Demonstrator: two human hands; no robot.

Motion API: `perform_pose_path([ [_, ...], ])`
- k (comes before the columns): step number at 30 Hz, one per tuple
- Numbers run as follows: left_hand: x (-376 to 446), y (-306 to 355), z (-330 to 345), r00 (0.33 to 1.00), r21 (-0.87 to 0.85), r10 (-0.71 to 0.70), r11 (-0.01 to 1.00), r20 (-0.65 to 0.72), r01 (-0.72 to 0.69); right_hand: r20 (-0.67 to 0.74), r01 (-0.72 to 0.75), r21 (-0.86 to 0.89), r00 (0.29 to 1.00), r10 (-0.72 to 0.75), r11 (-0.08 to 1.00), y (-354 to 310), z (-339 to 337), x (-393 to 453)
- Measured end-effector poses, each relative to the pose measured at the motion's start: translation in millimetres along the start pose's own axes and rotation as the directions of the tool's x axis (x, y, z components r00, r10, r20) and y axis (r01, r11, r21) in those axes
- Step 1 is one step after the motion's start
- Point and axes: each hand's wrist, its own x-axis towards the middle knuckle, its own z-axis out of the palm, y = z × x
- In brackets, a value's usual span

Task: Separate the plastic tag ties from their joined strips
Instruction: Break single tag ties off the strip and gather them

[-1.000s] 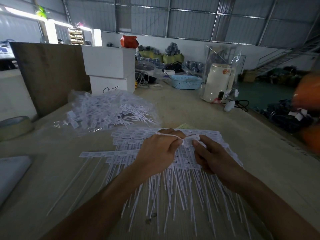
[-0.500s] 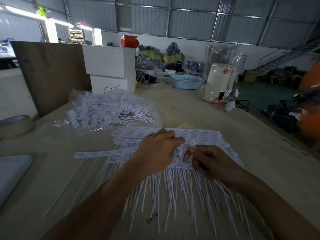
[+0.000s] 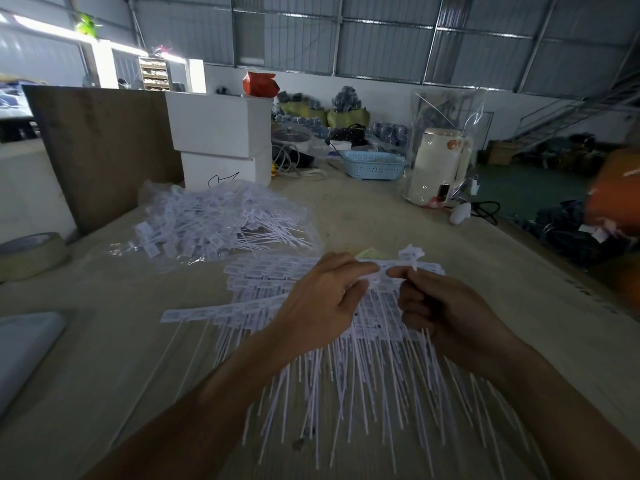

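White plastic tag ties, approx. two lots on the tabletop [image 3: 433, 220]. Lot 1 — loose pile of separated ties [image 3: 221, 223] on clear film, at 11 o'clock from the hands; looks like the done batch. Lot 2 — stack of joined strips [image 3: 263, 271] w/ tails fanned toward the person, directly under the hands; one strip [image 3: 207, 311] juts out at 9 o'clock.

Left hand [image 3: 318, 306]: fingers curled, thumb and forefinger pinching the header of a strip at the top of the stack. Right hand [image 3: 446, 310]: fingers curled, pinching the neighbouring bit of the same strip, fingertips of the two hands nearly touching. A small crumpled white piece [image 3: 410, 254] sticks up just beyond the right hand at 12 o'clock; can't tell if it is a freed tie or the strip end.

Progress est.: partway. Done pile is sizeable, but the joined stack looks many layers deep — much left. Current step, judged: snapping one tie off its strip.

Tape roll [image 3: 31, 254] at far 9 o'clock, unused.
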Motion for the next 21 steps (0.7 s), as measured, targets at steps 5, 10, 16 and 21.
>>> perform_pose_path([
  [5, -1, 1, -4, 0.997, -0.103, 0.016, 0.994, -0.082, -0.024, 0.057, 0.019, -0.246, 0.998, -0.005, 0.969, -1, -2, -6],
  [10, -2, 3, -3, 0.995, -0.096, 0.092, 0.991, -0.048, -0.096, 0.056, -0.034, -0.326, 0.997, 0.055, 0.945, 3, 3, -9],
  [16, -5, 10, -2, 0.993, -0.044, 0.114, 0.992, -0.038, -0.116, 0.091, -0.067, -0.314, 0.991, 0.101, 0.947, 6, 4, -10],
  [21, -4, 7, -19, 0.992, 0.222, 0.123, 0.968, -0.011, -0.118, -0.004, -0.066, -0.243, 0.998, 0.067, 0.968, 10, 3, -4],
])
